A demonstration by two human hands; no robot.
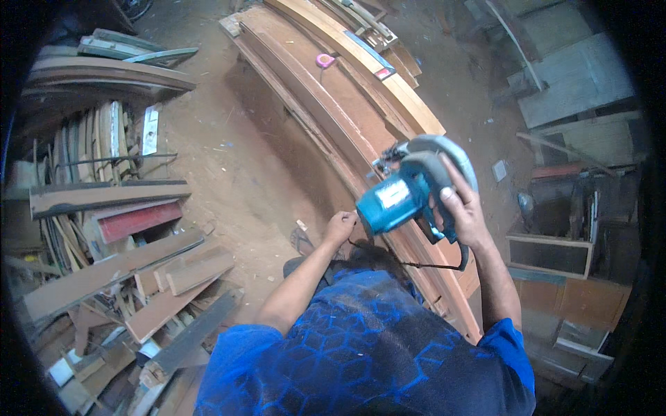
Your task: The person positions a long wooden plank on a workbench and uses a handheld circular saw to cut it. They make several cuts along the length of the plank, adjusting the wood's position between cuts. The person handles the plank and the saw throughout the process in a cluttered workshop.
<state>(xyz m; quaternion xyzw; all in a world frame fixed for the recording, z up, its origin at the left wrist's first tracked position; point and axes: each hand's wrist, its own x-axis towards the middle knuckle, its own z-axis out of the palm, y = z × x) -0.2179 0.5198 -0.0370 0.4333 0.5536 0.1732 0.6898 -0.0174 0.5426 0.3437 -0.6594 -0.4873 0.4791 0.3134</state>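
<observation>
A teal circular saw [395, 201] with a grey blade guard is in my right hand [461, 208], whose fingers wrap round its rear handle. It is over a long wooden workbench [347, 90] that carries reddish-brown boards [312, 90]. The blade itself is hidden. My left hand [341, 227] is beside the end of the saw's motor housing, near the bench's left edge, with its fingers closed. Whatever they hold, if anything, is too small to make out. A dark power cord [433, 265] loops from the saw's handle back toward my body.
Farther along the bench lie a pink tape measure [324, 61], a pale plank [409, 104] and a flat blue tool [371, 55]. Stacked timber offcuts [125, 277] crowd the left floor. Panels [576, 83] and wooden frames [551, 253] stand along the right.
</observation>
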